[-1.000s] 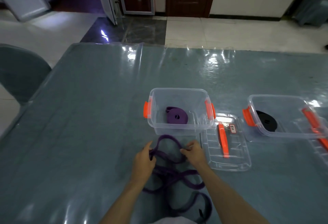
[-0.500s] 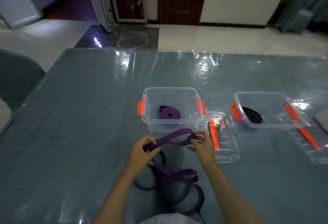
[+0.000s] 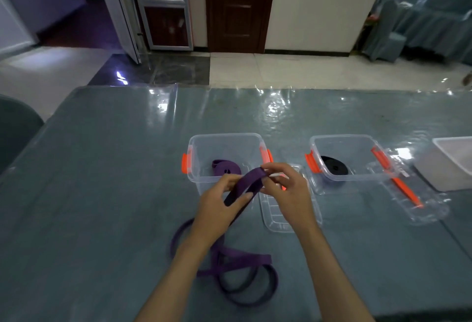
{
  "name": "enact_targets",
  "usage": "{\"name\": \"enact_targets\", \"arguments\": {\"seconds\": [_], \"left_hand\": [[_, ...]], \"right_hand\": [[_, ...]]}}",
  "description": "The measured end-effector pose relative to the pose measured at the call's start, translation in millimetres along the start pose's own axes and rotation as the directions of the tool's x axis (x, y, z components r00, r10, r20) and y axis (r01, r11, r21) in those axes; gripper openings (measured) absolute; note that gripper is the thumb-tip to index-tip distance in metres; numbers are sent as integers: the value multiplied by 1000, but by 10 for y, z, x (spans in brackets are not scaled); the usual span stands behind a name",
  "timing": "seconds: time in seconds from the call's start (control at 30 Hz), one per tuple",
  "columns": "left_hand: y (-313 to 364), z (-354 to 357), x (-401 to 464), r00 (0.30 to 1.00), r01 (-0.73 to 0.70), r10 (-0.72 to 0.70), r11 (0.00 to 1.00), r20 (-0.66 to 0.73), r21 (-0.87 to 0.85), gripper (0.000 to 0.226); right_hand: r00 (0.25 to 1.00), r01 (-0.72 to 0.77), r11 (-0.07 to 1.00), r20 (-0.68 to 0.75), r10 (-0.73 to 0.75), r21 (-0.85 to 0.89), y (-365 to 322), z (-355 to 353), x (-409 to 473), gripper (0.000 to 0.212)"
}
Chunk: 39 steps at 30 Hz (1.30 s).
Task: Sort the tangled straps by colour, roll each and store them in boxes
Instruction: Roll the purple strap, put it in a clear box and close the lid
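The right hand pinches the folded end of the purple strap between thumb and fingertips, while the left hand curls round the strap just below, so the end lies between both sets of fingers. If either grip slackens, the first turn could spring open; the loose length trailing below the left hand, looped over itself on the table, might snag or twist while rolling

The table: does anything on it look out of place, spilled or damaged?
Nothing stands out. The loose purple strap lies in loops on the table, its end held by both hands. One rolled purple strap and one rolled black strap sit in separate clear boxes.
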<state>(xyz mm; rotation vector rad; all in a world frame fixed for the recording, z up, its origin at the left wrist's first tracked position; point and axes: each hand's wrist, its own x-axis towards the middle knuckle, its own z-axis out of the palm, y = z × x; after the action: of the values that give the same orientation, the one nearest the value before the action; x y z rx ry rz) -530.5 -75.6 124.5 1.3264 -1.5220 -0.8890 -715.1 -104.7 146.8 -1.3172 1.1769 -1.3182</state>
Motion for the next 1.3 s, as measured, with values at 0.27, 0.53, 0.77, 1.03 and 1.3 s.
{"name": "enact_targets", "arguments": {"seconds": [0.27, 0.53, 0.77, 1.03, 1.3], "left_hand": [[165, 122, 91, 993, -30, 25, 999, -115, -43, 27], [183, 184, 147, 996, 38, -38, 999, -86, 0, 18], [156, 218, 207, 993, -82, 90, 991, -77, 109, 30], [264, 39, 428, 989, -136, 139, 989, -55, 59, 22], [277, -103, 500, 980, -58, 25, 985, -196, -163, 23]], "right_hand": [[996, -83, 995, -23, 84, 47, -138, 86, -54, 15], [963, -264, 964, 68, 263, 13, -269, 41, -1, 23], [987, -140, 982, -100, 128, -125, -254, 72, 118, 11], [971, -234, 965, -18, 237, 118, -355, 93, 325, 13], [844, -530, 790, 284, 456, 307, -398, 134, 517, 15]]}}
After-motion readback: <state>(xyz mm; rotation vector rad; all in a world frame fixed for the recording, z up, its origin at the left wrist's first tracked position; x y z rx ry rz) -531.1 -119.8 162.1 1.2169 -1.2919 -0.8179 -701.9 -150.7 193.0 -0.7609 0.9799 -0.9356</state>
